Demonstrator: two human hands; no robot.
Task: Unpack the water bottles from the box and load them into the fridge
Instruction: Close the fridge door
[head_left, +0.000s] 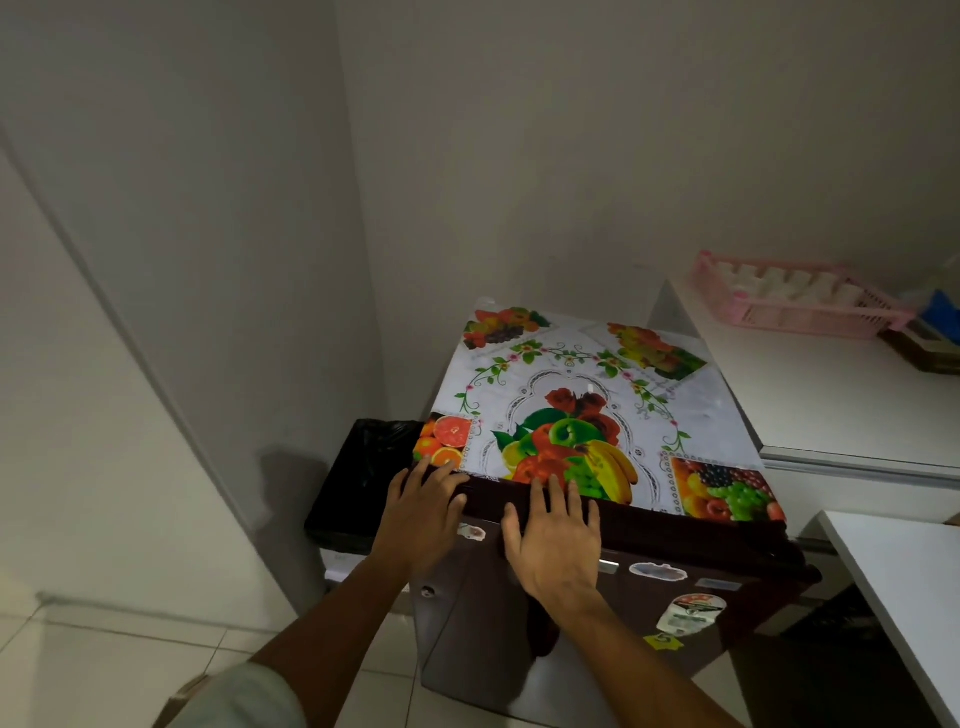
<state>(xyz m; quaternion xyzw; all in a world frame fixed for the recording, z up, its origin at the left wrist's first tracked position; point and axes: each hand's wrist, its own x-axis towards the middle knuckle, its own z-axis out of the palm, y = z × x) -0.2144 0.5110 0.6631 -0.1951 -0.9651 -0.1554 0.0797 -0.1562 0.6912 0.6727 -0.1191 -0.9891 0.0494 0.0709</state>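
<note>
While no bottles and no box show anywhere in view, the job looks barely begun or just ended; I cannot tell which from this alone. At about 5 o'clock of the view stands the fridge (597, 623), a small dark one with its door shut, stickers on the front and a fruit-print cloth (587, 410) spread over its top. At 3 o'clock a white counter (831, 405) adjoins it, carrying a pink basket (795, 301) of pale cups near the wall. At 9 o'clock of the fridge, wedged against the wall, sits a bin lined with a black bag (363, 467). Both hands lie on the door's top edge: the right hand (558, 540) flat with fingers straight, its grip released, fingertips reaching the cloth; the left hand (423, 512) at the door's 9 o'clock corner, fingers bent over the edge as if taking hold there. My guess is that the door is about to be pulled open, so loading is still to come. A tan corner at 7 o'clock may be the box, but too little shows.
</note>
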